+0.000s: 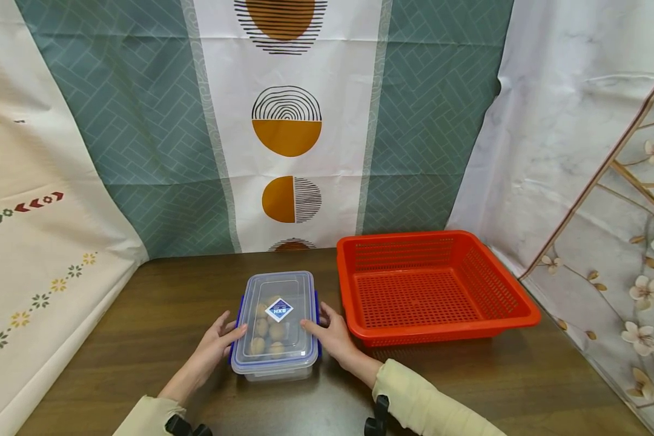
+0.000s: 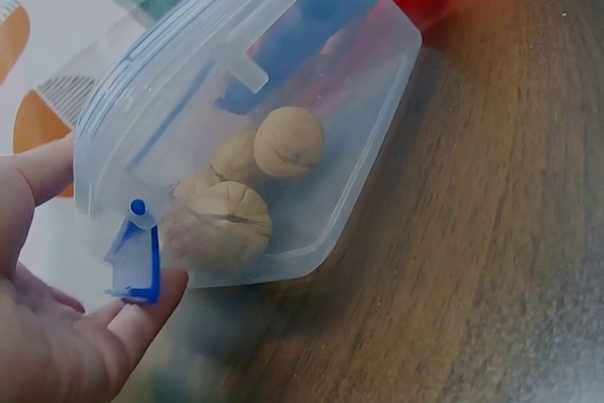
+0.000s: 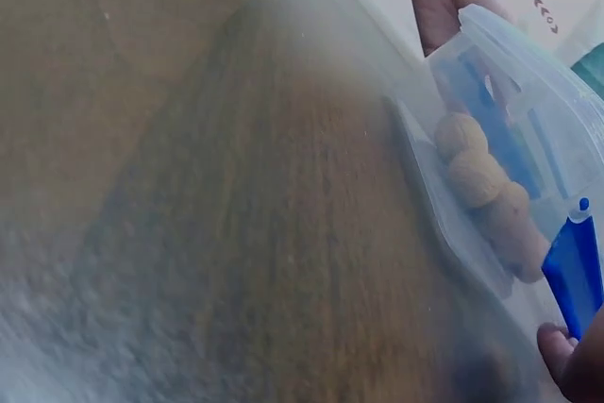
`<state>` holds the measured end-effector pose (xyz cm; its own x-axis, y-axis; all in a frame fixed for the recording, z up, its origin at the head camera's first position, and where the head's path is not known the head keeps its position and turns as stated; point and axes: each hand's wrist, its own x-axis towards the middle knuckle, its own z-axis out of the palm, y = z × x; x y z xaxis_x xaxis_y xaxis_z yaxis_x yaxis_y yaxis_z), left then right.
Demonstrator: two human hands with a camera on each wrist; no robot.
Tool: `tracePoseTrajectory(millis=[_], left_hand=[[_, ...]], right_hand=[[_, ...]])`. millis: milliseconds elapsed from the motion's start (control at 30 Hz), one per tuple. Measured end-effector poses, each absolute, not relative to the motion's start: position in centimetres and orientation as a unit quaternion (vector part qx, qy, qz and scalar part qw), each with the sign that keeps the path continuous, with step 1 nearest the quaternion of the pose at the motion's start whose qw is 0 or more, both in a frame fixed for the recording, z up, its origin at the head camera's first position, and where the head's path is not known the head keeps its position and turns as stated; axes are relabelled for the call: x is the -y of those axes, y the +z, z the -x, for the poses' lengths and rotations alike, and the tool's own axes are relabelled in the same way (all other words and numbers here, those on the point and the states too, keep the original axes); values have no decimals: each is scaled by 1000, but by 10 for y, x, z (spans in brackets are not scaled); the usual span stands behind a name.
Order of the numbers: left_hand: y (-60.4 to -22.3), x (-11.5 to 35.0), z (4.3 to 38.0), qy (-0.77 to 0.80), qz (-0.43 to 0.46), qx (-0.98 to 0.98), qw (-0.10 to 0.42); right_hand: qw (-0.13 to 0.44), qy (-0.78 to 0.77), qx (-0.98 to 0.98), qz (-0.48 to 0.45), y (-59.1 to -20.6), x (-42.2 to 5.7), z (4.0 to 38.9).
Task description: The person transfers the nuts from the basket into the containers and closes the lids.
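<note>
A clear plastic food container (image 1: 291,287) with a lid and blue side latches rests on the table in front of me. Several walnuts (image 1: 276,331) show through the lid; in the left wrist view, a walnut (image 2: 289,142) lies behind the clear wall. My left hand (image 1: 211,350) grips the left side, thumb on the lid's edge. Its fingers touch a blue latch (image 2: 154,261) that angles out from the wall. My right hand (image 1: 335,336) holds the opposite side, thumb over the lid, fingers by the other blue latch (image 3: 574,271). Some fingertips are hidden behind the container.
To the right of the container stands a red plastic basket (image 1: 414,333) with a slotted bottom, close to my right hand. The brown wooden table (image 1: 158,303) ends at a patterned curtain (image 1: 158,218) behind, with printed cloths at both sides.
</note>
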<state>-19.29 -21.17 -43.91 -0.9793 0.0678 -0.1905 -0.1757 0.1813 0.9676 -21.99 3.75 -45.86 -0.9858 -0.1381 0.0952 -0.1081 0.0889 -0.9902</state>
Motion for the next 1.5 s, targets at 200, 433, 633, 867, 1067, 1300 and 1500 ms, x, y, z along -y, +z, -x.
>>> tracePoseTrajectory(millis=[200,433,633,867,1067,1300,1500], left_hand=[[-432,210,190,600,54,-794,76],[-427,208,189,568,60,-819,54],[-425,206,187,549,66,-832,39],[-423,203,186,548,77,-833,25],[-423,202,185,559,80,-825,26],[-421,201,187,557,75,-827,18],[-420,198,188,552,82,-830,12]], right_hand=[[-43,-641,-764,57,-459,-35,219],[-67,-642,-762,55,-458,-33,217],[-55,-659,-749,52,-456,-33,215],[-35,-682,-729,45,-454,-32,214],[-27,-698,-715,42,-455,-30,215],[-30,-714,-697,60,-452,-29,213],[-50,-715,-694,72,-434,-27,202]])
